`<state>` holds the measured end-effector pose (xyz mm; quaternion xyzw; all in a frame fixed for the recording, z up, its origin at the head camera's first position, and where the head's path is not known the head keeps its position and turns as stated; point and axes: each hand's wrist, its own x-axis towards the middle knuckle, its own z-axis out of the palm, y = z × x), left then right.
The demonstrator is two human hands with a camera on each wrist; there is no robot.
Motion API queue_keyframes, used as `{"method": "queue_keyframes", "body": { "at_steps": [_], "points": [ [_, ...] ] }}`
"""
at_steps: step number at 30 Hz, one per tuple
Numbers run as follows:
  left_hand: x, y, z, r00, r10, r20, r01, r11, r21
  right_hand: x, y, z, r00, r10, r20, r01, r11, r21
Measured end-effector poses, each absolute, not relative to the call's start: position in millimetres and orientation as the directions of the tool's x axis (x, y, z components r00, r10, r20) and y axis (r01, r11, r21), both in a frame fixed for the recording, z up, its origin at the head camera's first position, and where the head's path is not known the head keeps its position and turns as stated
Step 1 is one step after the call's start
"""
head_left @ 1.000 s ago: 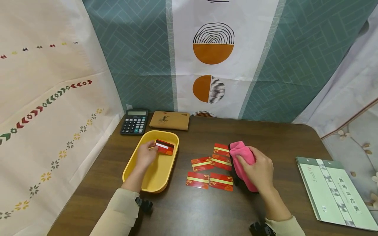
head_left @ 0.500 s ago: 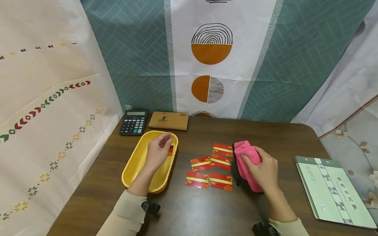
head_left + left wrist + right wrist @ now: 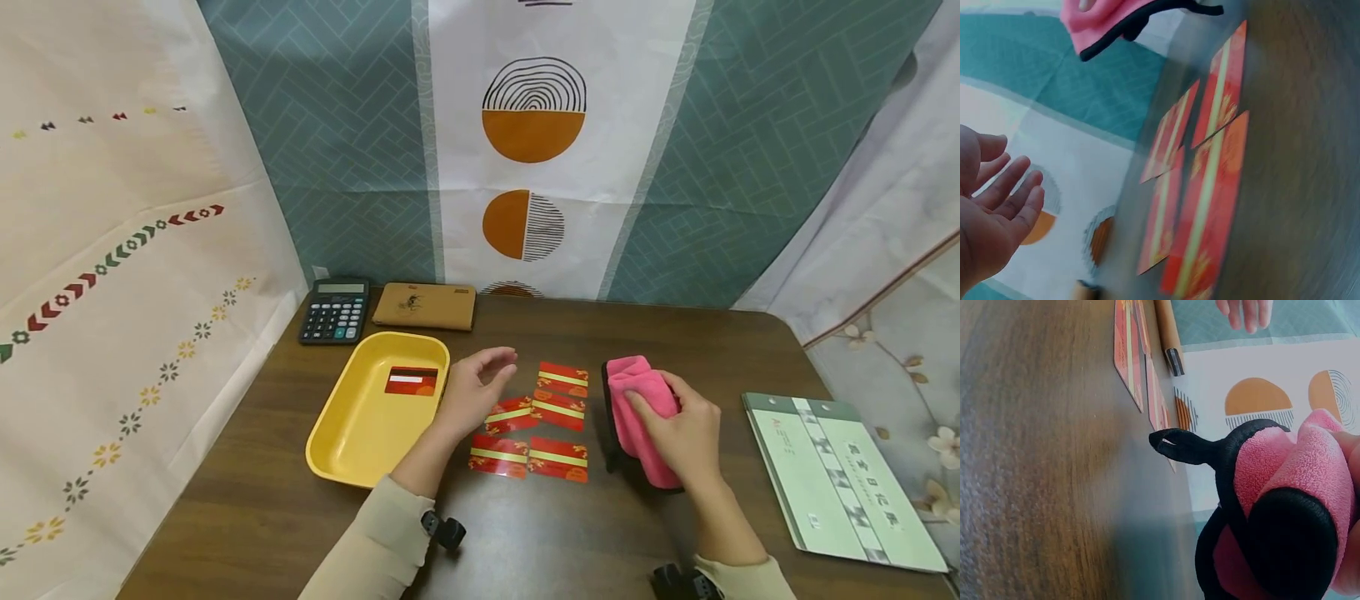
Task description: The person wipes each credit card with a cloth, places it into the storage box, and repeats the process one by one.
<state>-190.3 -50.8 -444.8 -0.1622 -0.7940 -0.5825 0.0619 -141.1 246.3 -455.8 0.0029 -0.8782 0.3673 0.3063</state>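
In the head view, my left hand holds nothing; it hovers between the yellow tray and several red cards with yellow stripes lying face up on the table. Its fingers look relaxed and apart in the left wrist view. One red card, its dark stripe and white strip showing, lies inside the tray at the far end. To the right of the cards, my right hand grips a folded pink cloth with black edging. A black loop sticks out from the cloth in the right wrist view.
A black calculator and a tan wallet stand behind the tray. Pale green notebooks lie at the table's right side. A patterned cloth backdrop hangs behind the table.
My left hand has let go of the red card, which now lies in the tray, and has moved right toward the other cards. My right hand has shifted slightly right with the pink cloth.
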Motion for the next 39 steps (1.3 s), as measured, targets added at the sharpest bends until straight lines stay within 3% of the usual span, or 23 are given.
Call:
{"method": "queue_keyframes", "body": {
  "at_steps": [9, 16, 28, 35, 39],
  "points": [
    [-201, -21, -480, -0.970, 0.129, 0.206, 0.232, 0.239, 0.943, -140, 246, -458, -0.836, 0.191, 0.514, -0.232, 0.726, -0.647],
    [-214, -9, -501, -0.980, 0.075, 0.186, 0.200, 0.358, 0.912, -139, 246, -459, -0.853, 0.166, 0.495, -0.233, 0.726, -0.646],
    [-246, 1, -516, -0.974, 0.193, 0.121, 0.200, 0.464, 0.863, -141, 250, -459, -0.855, 0.157, 0.494, -0.234, 0.734, -0.638],
    [-256, 10, -518, -0.941, 0.329, 0.082, 0.287, 0.645, 0.708, -139, 253, -459, -0.865, 0.171, 0.471, -0.211, 0.728, -0.652],
    [-257, 12, -520, -0.941, 0.333, 0.054, 0.282, 0.689, 0.668, -138, 254, -462, -0.871, 0.177, 0.459, -0.196, 0.731, -0.653]
  ]
}}
